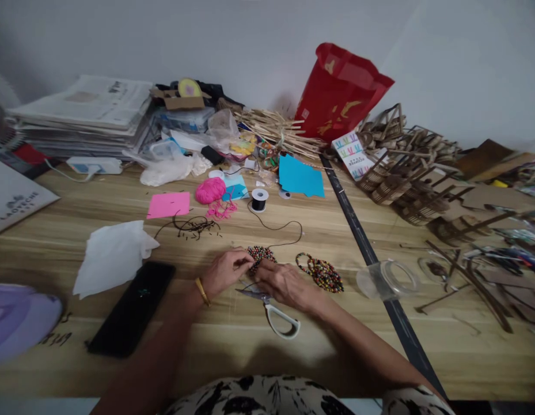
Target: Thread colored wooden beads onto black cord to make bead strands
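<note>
My left hand [226, 271] and my right hand [284, 283] meet on a strand of small multicoloured beads [261, 255] lying on the wooden table [232, 340], both pinching it. A black cord [278, 226] runs from the beads back to a black thread spool [259, 199]. A second coil of coloured beads [322, 273] lies just right of my right hand. White-handled scissors [276, 314] rest on the table under my hands. A gold bangle [202, 291] is on my left wrist.
A black phone [133, 305] and white tissue [112, 253] lie to the left. Pink yarn [210, 190], pink paper [169, 204] and blue paper [300, 177] sit behind. A clear tape roll [388, 279], wooden laser-cut pieces [405, 173], a red bag [338, 92] and newspapers [86, 112] surround.
</note>
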The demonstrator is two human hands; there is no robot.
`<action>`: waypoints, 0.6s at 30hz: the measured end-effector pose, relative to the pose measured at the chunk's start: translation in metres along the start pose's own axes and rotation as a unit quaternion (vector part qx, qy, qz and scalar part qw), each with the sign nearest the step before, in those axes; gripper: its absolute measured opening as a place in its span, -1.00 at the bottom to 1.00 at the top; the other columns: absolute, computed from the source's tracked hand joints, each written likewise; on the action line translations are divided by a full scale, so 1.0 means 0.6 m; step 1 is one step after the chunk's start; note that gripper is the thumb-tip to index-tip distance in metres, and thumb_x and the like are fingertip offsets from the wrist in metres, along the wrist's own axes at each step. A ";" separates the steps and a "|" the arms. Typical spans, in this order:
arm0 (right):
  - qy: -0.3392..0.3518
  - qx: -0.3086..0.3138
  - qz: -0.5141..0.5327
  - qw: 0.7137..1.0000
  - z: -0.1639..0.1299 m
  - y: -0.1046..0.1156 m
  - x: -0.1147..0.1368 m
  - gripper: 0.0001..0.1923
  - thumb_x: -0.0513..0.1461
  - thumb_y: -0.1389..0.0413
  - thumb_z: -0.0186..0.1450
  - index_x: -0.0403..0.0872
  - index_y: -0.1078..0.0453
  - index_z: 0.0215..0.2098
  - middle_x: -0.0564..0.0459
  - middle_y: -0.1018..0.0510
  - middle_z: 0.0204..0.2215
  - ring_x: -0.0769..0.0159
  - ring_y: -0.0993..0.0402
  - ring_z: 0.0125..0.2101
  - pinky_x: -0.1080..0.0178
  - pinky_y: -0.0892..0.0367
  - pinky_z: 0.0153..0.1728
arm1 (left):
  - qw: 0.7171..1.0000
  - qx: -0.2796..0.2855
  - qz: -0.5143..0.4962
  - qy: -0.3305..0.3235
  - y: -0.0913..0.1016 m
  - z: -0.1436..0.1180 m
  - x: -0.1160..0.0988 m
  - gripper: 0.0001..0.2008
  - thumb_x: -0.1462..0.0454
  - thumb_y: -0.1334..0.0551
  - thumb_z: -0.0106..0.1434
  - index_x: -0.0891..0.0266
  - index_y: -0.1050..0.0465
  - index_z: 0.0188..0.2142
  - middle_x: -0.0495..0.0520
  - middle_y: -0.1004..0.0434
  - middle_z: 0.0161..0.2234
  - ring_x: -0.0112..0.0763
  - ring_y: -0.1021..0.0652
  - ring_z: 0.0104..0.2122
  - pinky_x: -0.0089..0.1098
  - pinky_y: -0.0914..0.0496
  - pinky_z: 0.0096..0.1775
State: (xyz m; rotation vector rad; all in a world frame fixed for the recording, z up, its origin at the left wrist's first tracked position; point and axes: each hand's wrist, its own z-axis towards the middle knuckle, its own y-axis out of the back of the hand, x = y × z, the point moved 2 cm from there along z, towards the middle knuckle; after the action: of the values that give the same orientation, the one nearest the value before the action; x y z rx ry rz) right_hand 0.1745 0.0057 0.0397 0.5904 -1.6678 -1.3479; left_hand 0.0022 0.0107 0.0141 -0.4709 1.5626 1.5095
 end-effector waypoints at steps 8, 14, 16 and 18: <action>0.039 -0.248 0.128 0.959 -0.020 0.033 0.010 -0.90 -0.27 0.01 0.32 -0.08 -0.34 -0.24 -0.07 -0.37 -0.17 0.25 -0.28 -0.14 0.19 -0.28 -0.17 | 0.965 0.108 -0.240 0.004 -0.020 -0.006 -0.020 -0.74 0.32 -0.22 0.11 0.37 -0.45 -0.18 0.11 -0.53 -0.29 -0.36 -0.50 -0.31 -0.41 -0.39 -0.25; 0.037 -0.257 0.180 0.949 -0.018 0.027 0.014 -0.85 -0.28 -0.01 0.30 -0.05 -0.34 -0.16 -0.08 -0.37 -0.15 0.24 -0.29 -0.09 0.15 -0.28 -0.10 | 0.973 0.102 -0.208 -0.012 -0.019 -0.009 -0.037 -0.77 0.22 -0.19 0.16 0.38 -0.50 -0.43 0.04 -0.49 -0.52 -0.39 -0.46 -0.47 -0.45 -0.34 -0.42; 0.014 -0.264 0.203 0.943 -0.018 0.026 0.008 -0.77 -0.29 0.01 0.30 -0.06 -0.30 -0.07 -0.10 -0.38 -0.12 0.22 -0.29 -0.07 0.13 -0.27 -0.08 | 0.972 0.076 -0.224 -0.002 -0.014 -0.009 -0.039 -0.77 0.21 -0.17 0.18 0.35 -0.52 -0.39 0.07 -0.53 -0.47 -0.37 -0.49 -0.44 -0.43 -0.37 -0.37; -0.009 -0.261 0.226 0.938 -0.016 0.023 -0.002 -0.70 -0.31 0.06 0.31 -0.07 -0.25 0.01 -0.13 -0.39 -0.09 0.23 -0.31 -0.08 0.15 -0.29 -0.10 | 0.965 0.045 -0.259 0.026 -0.008 -0.008 -0.040 -0.77 0.20 -0.18 0.17 0.33 -0.52 -0.39 0.09 -0.56 -0.44 -0.35 -0.52 -0.40 -0.40 -0.39 -0.31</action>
State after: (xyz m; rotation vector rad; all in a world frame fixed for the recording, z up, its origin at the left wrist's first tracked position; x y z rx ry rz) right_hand 0.1857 0.0056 0.0522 -0.1144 -1.2710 -1.3660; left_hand 0.0174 -0.0022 0.0294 -0.8003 1.3985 1.0276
